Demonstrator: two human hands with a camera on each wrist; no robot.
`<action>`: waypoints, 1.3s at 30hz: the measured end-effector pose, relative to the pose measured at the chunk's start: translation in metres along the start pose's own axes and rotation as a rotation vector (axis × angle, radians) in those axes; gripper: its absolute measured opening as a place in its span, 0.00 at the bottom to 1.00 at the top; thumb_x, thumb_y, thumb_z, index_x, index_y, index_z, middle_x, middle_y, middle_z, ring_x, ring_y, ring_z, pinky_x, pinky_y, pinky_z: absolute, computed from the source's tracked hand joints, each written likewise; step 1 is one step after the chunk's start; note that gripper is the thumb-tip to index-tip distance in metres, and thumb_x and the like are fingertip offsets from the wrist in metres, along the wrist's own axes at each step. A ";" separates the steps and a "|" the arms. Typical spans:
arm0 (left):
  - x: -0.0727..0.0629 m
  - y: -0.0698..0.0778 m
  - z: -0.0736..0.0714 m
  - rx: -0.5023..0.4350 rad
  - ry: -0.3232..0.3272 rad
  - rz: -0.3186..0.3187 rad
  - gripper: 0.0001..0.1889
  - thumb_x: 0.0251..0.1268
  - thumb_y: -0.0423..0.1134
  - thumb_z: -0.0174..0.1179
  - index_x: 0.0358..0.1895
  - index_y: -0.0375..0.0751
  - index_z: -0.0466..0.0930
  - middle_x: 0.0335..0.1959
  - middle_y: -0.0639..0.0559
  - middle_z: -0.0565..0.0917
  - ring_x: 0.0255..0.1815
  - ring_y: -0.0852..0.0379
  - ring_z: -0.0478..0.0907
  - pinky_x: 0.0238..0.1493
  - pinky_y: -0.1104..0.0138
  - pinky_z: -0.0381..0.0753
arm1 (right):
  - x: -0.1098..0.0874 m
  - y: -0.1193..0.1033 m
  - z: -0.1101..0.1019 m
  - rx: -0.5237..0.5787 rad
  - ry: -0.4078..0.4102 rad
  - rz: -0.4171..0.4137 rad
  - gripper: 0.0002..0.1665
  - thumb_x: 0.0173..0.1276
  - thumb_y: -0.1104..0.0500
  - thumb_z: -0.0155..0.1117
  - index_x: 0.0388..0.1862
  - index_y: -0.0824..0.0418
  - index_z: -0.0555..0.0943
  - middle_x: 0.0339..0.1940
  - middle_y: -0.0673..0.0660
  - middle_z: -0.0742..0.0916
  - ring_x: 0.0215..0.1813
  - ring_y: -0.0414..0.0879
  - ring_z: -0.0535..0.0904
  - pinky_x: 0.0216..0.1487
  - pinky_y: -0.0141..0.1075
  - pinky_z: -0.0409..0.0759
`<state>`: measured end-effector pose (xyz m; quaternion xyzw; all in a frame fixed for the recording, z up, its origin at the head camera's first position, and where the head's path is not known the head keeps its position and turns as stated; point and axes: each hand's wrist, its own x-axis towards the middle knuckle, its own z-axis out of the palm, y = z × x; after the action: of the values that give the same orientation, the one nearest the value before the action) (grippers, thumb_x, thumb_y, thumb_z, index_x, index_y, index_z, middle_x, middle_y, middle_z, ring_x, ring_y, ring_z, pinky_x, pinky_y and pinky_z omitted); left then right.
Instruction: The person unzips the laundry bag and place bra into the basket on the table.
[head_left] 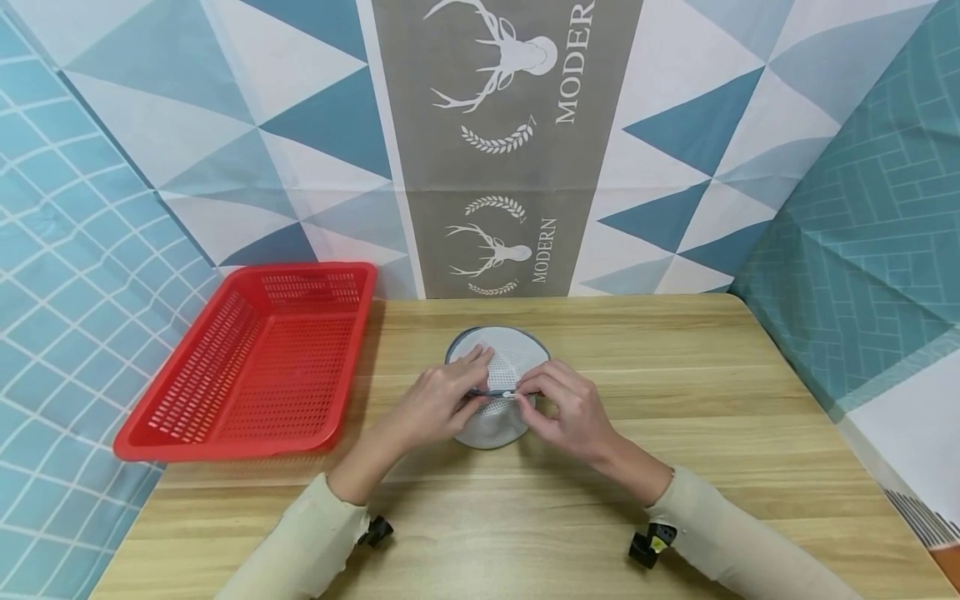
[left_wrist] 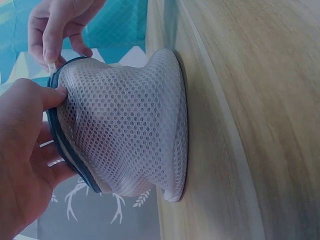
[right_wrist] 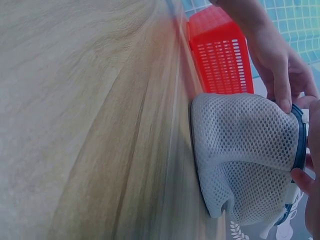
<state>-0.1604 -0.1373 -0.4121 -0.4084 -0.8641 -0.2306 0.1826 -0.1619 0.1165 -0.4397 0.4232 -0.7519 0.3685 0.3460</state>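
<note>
Staged setup is suggested; room type can't be told. Table [head_left: 675,400] is screened left, back and right by patterned sheets [head_left: 510,183].

The round white mesh bag [left_wrist: 120,120], dotted with small holes, has dark blue fabric edging [left_wrist: 59,135] and a white zip pull [head_left: 508,395], and the wooden bench [head_left: 675,375] before me is pale honey streaked with brown grain. The rectangular plastic basket [head_left: 356,350] is bright red with a slotted lattice. The wall cloth [head_left: 330,125] wears white, grey-blue and deep teal triangles around a taupe panel [head_left: 442,167] of white stag heads [head_left: 517,56], while the gridded sheet [head_left: 60,283] is sky blue with white lines and the herringbone sheet [head_left: 885,183] teal.
</note>
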 end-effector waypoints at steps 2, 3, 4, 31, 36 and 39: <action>0.000 0.000 0.000 -0.007 -0.003 -0.008 0.11 0.71 0.33 0.76 0.38 0.42 0.80 0.73 0.27 0.84 0.75 0.30 0.85 0.54 0.46 0.96 | 0.001 0.000 0.000 0.002 -0.001 0.000 0.03 0.71 0.65 0.74 0.36 0.60 0.90 0.39 0.55 0.94 0.41 0.46 0.88 0.44 0.30 0.88; 0.001 0.000 0.000 -0.006 -0.002 -0.013 0.10 0.71 0.34 0.76 0.39 0.42 0.80 0.73 0.27 0.84 0.75 0.30 0.85 0.54 0.46 0.96 | 0.001 -0.001 0.000 0.004 -0.001 0.000 0.02 0.71 0.66 0.74 0.36 0.60 0.90 0.39 0.55 0.94 0.41 0.46 0.88 0.44 0.30 0.88; 0.002 0.001 0.001 -0.005 -0.001 -0.020 0.10 0.71 0.34 0.76 0.40 0.42 0.81 0.73 0.27 0.84 0.75 0.31 0.85 0.53 0.47 0.96 | 0.001 -0.001 0.000 0.005 0.000 0.000 0.02 0.70 0.66 0.74 0.36 0.61 0.90 0.39 0.55 0.94 0.40 0.46 0.88 0.43 0.30 0.88; 0.005 0.006 0.000 0.035 -0.060 -0.021 0.11 0.73 0.34 0.76 0.48 0.35 0.84 0.74 0.24 0.83 0.76 0.31 0.84 0.64 0.44 0.92 | -0.002 -0.001 0.000 -0.006 -0.010 -0.013 0.03 0.73 0.65 0.73 0.37 0.60 0.89 0.39 0.55 0.94 0.42 0.46 0.88 0.46 0.34 0.88; 0.006 0.004 -0.002 -0.026 -0.090 -0.056 0.12 0.74 0.34 0.75 0.53 0.32 0.85 0.76 0.24 0.81 0.78 0.31 0.82 0.71 0.42 0.88 | -0.002 0.000 -0.001 0.003 -0.010 -0.007 0.03 0.72 0.66 0.74 0.37 0.60 0.89 0.39 0.55 0.93 0.41 0.45 0.88 0.46 0.31 0.88; 0.007 0.005 -0.003 -0.050 -0.074 -0.063 0.21 0.73 0.34 0.75 0.63 0.27 0.83 0.70 0.28 0.88 0.79 0.32 0.82 0.72 0.43 0.87 | -0.002 0.000 -0.001 0.006 -0.008 -0.004 0.03 0.71 0.67 0.74 0.37 0.60 0.89 0.39 0.55 0.93 0.41 0.45 0.88 0.45 0.30 0.88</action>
<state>-0.1607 -0.1316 -0.4048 -0.3939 -0.8766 -0.2423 0.1328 -0.1612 0.1179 -0.4405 0.4272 -0.7513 0.3685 0.3424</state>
